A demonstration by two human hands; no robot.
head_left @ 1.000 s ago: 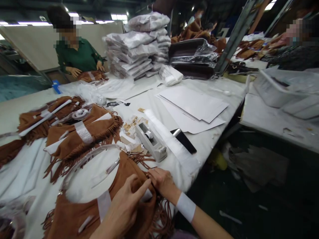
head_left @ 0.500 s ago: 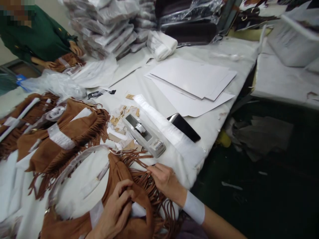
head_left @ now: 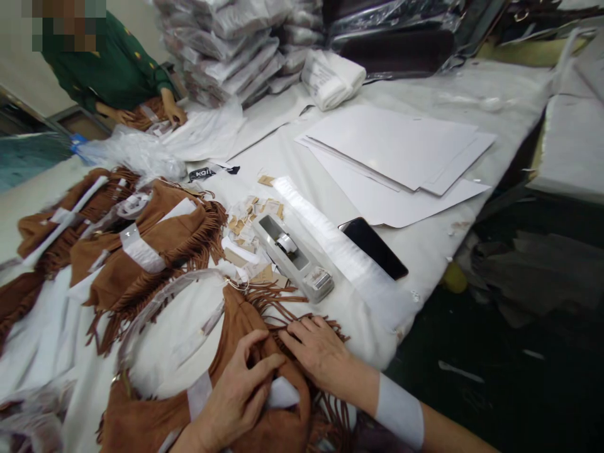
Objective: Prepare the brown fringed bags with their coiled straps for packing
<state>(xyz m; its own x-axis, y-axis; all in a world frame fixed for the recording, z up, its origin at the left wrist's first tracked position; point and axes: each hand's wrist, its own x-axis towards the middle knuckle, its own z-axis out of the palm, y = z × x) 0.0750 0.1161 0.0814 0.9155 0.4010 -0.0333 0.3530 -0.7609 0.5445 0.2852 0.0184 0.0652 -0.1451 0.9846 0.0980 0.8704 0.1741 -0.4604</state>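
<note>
A brown suede fringed bag (head_left: 243, 314) lies before me, with a pale wrapped strap (head_left: 167, 299) looping out to its left. A white paper band (head_left: 199, 393) crosses it, and white stuffing (head_left: 283, 393) shows at its opening. My left hand (head_left: 240, 384) has its fingers curled in a pinch at the bag's upper edge. My right hand (head_left: 316, 349) lies over the fringe along the bag's right side, fingers stretched out and touching the strands. Just beyond it is a grey tape dispenser (head_left: 295, 264).
More fringed bags (head_left: 155, 233) with paper bands lie at left. Beyond the dispenser are paper tags (head_left: 250, 220), a white strip (head_left: 330, 245), a phone (head_left: 375, 247) and white sheets (head_left: 391, 145). A co-worker in green (head_left: 127, 69) handles another bag. The table edge (head_left: 425, 302) runs along the right.
My right hand has gone from pinching fringe strands out to the side to lying flatter against the bag. The left hand stays at the bag's edge. The view has shifted a little left.
</note>
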